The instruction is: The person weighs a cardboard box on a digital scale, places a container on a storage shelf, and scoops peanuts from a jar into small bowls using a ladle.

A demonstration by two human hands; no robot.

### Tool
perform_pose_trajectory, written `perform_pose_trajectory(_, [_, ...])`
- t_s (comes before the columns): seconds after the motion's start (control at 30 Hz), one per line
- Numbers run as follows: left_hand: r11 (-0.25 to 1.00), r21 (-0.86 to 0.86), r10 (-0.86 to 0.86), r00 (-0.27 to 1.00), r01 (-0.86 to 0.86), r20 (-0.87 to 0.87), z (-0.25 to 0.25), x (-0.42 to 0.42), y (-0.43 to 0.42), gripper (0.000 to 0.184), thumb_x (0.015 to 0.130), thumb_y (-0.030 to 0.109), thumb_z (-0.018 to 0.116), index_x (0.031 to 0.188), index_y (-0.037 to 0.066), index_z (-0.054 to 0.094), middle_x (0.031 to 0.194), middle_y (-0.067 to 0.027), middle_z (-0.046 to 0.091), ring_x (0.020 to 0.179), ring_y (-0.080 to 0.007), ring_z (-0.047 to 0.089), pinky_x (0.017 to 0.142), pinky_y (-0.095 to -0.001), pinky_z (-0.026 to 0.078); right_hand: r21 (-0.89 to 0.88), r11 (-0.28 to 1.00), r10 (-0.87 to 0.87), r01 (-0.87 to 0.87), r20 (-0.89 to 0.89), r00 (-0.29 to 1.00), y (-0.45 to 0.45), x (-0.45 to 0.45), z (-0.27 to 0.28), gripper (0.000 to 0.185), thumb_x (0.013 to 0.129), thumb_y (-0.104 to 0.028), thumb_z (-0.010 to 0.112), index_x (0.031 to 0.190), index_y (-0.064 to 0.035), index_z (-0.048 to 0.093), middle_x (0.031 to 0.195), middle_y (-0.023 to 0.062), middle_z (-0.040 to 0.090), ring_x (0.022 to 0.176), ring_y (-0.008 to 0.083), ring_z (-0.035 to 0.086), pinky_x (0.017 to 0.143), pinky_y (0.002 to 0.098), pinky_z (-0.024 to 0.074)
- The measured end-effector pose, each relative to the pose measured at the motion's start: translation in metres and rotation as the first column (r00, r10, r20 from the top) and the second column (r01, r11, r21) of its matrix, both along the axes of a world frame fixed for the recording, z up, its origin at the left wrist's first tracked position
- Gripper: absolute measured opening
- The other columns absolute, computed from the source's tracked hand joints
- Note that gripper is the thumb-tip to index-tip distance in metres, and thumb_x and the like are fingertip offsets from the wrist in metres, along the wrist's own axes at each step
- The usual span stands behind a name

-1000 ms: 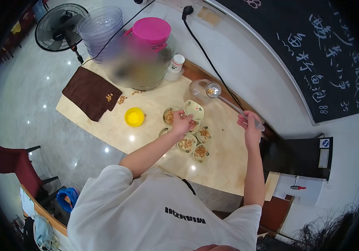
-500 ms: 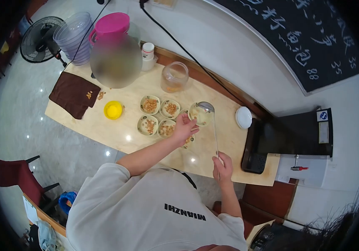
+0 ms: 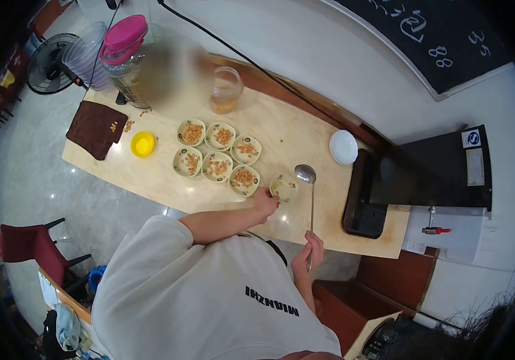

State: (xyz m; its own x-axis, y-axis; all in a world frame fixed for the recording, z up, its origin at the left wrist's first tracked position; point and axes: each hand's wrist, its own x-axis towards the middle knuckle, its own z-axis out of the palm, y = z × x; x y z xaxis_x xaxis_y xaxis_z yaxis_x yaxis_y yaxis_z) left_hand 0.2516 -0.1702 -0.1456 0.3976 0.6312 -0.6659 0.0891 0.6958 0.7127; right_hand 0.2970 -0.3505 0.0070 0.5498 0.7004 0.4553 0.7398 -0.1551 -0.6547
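Note:
My left hand (image 3: 266,203) pinches the lower left rim of a small pale bowl (image 3: 285,187), which has only a few small bits in it. Held by its handle in my closed right hand (image 3: 308,255), a long metal ladle (image 3: 305,173) has its head just right of that bowl, apart from it. To the left, several matching bowls stand close together in two rows, each with peanut-like pieces inside; the nearest one (image 3: 244,180) is beside my left hand.
Behind the bowls stand a clear plastic jar (image 3: 226,90) and a big pink-lidded jar (image 3: 126,63), partly blurred. A yellow dish (image 3: 142,144) and a brown cloth (image 3: 94,129) lie left. White plates (image 3: 344,147) and a black dispenser (image 3: 431,171) are at right.
The bowl in my left hand has come down from above the other bowls toward the table's front. The ladle's head has moved off it to the right. The camera view has shifted.

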Motion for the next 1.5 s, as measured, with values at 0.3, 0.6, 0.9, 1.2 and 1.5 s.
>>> perform_pose_trajectory(0.3, [0.998,0.04,0.053,0.985,-0.047,-0.163,-0.024,0.016,0.006,0.027,0.091,0.005,0.065,0.112,-0.001,0.051,0.1,-0.0118,0.061,0.081,-0.0187,0.066,0.067,-0.0301,0.057,0.04,0.999,0.031,-0.026,-0.131,0.991,-0.01,0.027,-0.022,0.024,0.104,-0.012,0.044,0.109,0.0046,0.06,0.111,0.022,0.065,0.1,0.0311,0.066,0.09,0.0393,0.0533])
perform_pose_trajectory(0.6, [0.866,-0.429,0.018,0.841,0.257,0.541,0.12,-0.057,0.016,0.054,0.102,0.04,0.05,0.145,0.009,0.044,0.128,-0.0075,0.059,0.122,-0.0213,0.051,0.103,-0.0403,0.043,0.312,0.949,0.296,-0.046,-0.828,0.476,0.034,0.003,-0.034,0.027,0.107,-0.022,0.046,0.123,-0.0015,0.049,0.122,0.0191,0.062,0.109,0.0267,0.063,0.098,0.0424,0.0534])
perform_pose_trajectory(0.9, [0.928,-0.365,0.329,0.63,-0.076,0.704,0.138,-0.129,0.058,0.04,0.105,0.042,0.044,0.134,0.013,0.048,0.09,0.0007,0.056,0.089,-0.0188,0.058,0.086,-0.0367,0.048,0.435,0.844,0.363,-0.313,-0.894,-0.263,0.103,-0.046,0.002,0.048,0.105,-0.024,0.052,0.148,-0.0099,0.035,0.132,0.0155,0.059,0.116,0.0256,0.061,0.105,0.0406,0.0487])
perform_pose_trajectory(1.2, [0.819,0.495,0.438,0.875,-0.292,-0.207,0.061,-0.326,0.137,0.033,0.101,0.038,0.044,0.096,0.008,0.057,0.067,-0.0004,0.046,0.053,-0.0113,0.044,0.044,-0.0273,0.035,0.09,0.883,0.177,-0.461,-0.973,0.148,0.108,-0.055,-0.032,0.051,0.101,-0.014,0.058,0.148,-0.0075,0.036,0.127,0.0156,0.062,0.109,0.0219,0.063,0.098,0.0376,0.0523])
perform_pose_trajectory(1.5, [0.905,0.425,0.266,0.784,-0.003,-0.561,0.005,-0.428,0.162,0.046,0.103,0.043,0.041,0.098,0.0,0.057,0.076,-0.0109,0.059,0.066,-0.0218,0.058,0.061,-0.038,0.048,-0.057,0.971,0.017,-0.232,-0.952,0.304,0.1,-0.056,-0.064,0.029,0.103,-0.017,0.057,0.129,-0.0049,0.054,0.115,0.0114,0.066,0.098,0.0175,0.065,0.088,0.0334,0.0562])
